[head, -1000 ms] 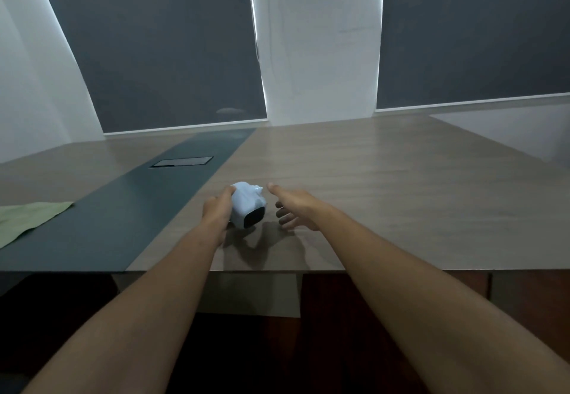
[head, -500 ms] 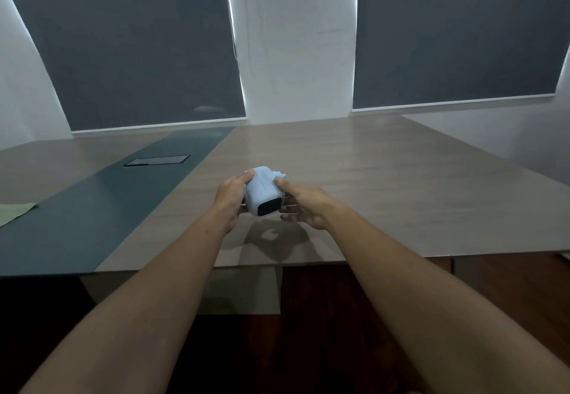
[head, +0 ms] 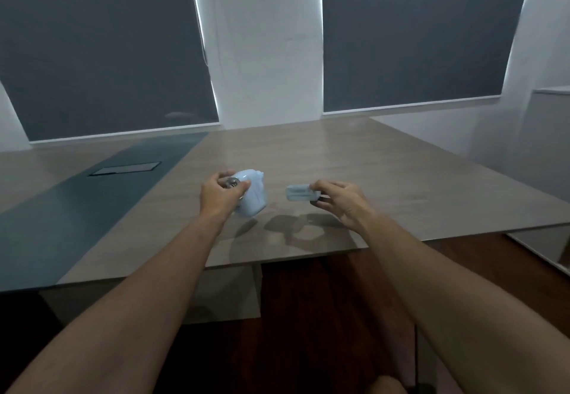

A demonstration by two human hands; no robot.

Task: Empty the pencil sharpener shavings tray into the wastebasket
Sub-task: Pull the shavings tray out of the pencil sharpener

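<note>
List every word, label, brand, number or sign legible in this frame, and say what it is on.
None can be read.
Pencil sharpener, held in the left hand: plain pale blue body, no print that shows.
Shavings tray, held in the right hand: some faint ridges or marks, too blurred to tell whether they are text.
Table, its dark strip and the window blinds: no lettering visible.

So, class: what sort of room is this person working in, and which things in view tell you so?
Probably an office meeting room: a large wooden table with a flush cable hatch set in its dark centre strip, and grey roller blinds drawn down.
</note>
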